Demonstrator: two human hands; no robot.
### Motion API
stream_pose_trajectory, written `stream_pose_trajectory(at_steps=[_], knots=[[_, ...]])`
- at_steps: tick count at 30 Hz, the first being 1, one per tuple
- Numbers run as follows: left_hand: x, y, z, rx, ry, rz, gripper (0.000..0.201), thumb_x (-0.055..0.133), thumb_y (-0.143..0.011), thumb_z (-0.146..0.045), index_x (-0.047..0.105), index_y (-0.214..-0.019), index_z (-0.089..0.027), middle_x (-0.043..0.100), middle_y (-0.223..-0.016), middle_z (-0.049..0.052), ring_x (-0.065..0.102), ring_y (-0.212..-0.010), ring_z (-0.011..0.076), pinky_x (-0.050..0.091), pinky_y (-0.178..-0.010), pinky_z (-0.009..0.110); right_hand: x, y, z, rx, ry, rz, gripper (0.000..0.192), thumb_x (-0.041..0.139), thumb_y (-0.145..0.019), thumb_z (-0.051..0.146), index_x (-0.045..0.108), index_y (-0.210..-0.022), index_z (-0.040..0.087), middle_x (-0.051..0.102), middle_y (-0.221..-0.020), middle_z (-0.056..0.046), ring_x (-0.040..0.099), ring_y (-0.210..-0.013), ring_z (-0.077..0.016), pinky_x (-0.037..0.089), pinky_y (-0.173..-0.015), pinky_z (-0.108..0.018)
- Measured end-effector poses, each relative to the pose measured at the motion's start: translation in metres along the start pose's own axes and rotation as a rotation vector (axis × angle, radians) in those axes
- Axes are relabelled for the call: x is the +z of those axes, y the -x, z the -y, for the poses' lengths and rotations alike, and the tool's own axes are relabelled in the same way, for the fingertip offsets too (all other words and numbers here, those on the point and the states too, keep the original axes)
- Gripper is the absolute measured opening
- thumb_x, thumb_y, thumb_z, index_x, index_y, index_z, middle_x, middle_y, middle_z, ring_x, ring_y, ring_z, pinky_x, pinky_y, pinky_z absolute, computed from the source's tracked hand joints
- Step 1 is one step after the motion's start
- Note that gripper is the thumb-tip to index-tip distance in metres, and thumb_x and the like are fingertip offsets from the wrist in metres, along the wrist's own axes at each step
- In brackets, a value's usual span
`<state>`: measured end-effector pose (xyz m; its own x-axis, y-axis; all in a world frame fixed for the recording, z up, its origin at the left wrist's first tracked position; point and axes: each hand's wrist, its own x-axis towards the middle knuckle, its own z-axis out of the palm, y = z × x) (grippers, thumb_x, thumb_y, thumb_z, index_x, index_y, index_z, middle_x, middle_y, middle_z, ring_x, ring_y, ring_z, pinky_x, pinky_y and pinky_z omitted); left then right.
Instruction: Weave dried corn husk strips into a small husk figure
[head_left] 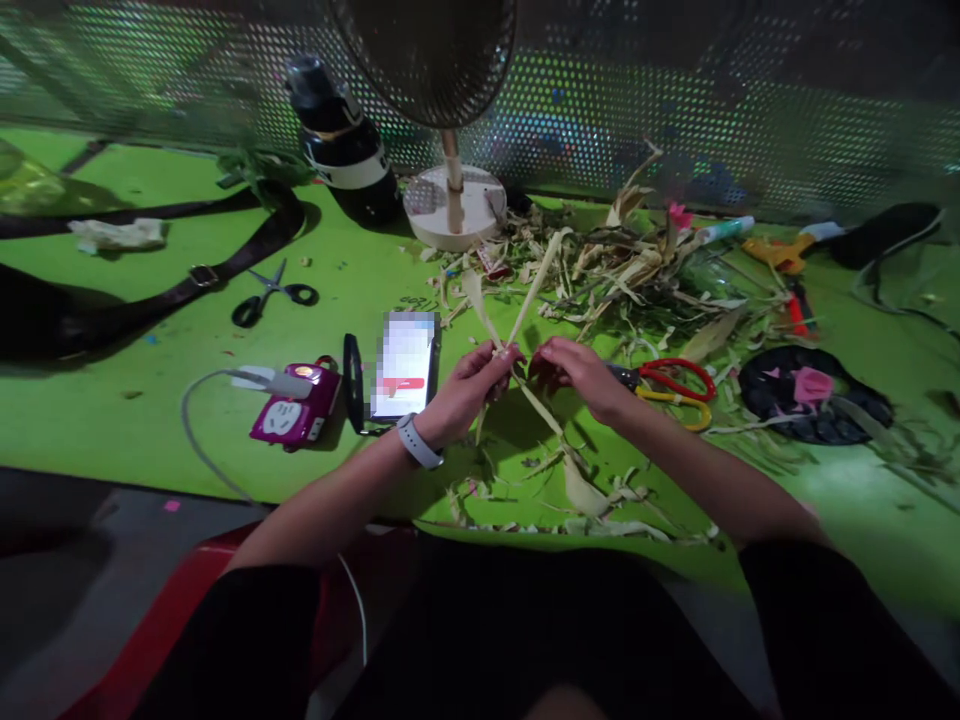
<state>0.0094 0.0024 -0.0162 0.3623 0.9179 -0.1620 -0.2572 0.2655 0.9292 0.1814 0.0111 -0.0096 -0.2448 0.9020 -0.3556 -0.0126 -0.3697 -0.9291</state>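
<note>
So, pale husk strips [517, 330] are being crossed and folded just above the green surface [150, 400], pinched tight at the crossing by the left hand [469, 390] and right hand [574, 372]. Looks like an early weaving fold; next, steady tension is probably needed. Red-handled scissors [671, 385] are parked just right.

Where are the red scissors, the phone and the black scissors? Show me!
Red scissors [675, 385]: head view, on the red and yellow handle loops, right of the hands.
Phone [405, 365]: head view, middle of its lit screen.
Black scissors [274, 293]: head view, near the pivot where the blades cross.
</note>
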Motion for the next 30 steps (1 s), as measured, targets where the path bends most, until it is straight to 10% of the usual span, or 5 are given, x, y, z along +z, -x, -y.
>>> stream_pose_trajectory(at_steps=[4, 15, 24, 30], knots=[[-0.001, 0.000, -0.002, 0.061, -0.153, -0.004, 0.031, 0.068, -0.075, -0.044, 0.058, -0.084, -0.016, 0.049, -0.065, -0.004, 0.035, -0.052, 0.0045, 0.028, -0.046, 0.018, 0.007, 0.015, 0.000, 0.051, 0.113, 0.280, 0.020, 0.059, -0.077, 0.037, 0.055, -0.077, 0.017, 0.062, -0.063, 0.002, 0.058, -0.058, -0.0116, 0.045, -0.056, -0.024], [-0.009, 0.000, -0.007, 0.101, -0.445, 0.023, 0.032, 0.052, -0.086, -0.045, 0.051, -0.076, -0.015, 0.036, -0.058, -0.006, 0.030, -0.050, 0.0052, 0.024, -0.046, 0.021, 0.003, 0.013, -0.002, -0.165, 0.342, 0.362, 0.027, 0.050, -0.088, 0.044, 0.050, -0.078, 0.018, 0.051, -0.057, 0.005, 0.049, -0.052, -0.0086, 0.040, -0.053, -0.022], [-0.022, -0.008, -0.016, 0.030, -0.273, -0.030, 0.030, 0.058, -0.084, -0.044, 0.058, -0.078, -0.015, 0.037, -0.054, -0.006, 0.030, -0.047, 0.0045, 0.021, -0.044, 0.021, -0.013, 0.017, 0.007, -0.114, 0.353, 0.423, 0.025, 0.052, -0.088, 0.042, 0.054, -0.081, 0.018, 0.052, -0.058, 0.005, 0.047, -0.050, -0.0082, 0.038, -0.051, -0.022], [-0.019, -0.004, -0.025, -0.145, -0.010, 0.144, 0.031, 0.058, -0.083, -0.041, 0.065, -0.091, -0.013, 0.049, -0.064, -0.001, 0.039, -0.053, 0.0054, 0.025, -0.046, 0.019, -0.019, 0.013, 0.014, -0.061, 0.353, 0.337, 0.018, 0.061, -0.080, 0.034, 0.060, -0.080, 0.017, 0.060, -0.065, 0.002, 0.054, -0.060, -0.0102, 0.042, -0.061, -0.024]])
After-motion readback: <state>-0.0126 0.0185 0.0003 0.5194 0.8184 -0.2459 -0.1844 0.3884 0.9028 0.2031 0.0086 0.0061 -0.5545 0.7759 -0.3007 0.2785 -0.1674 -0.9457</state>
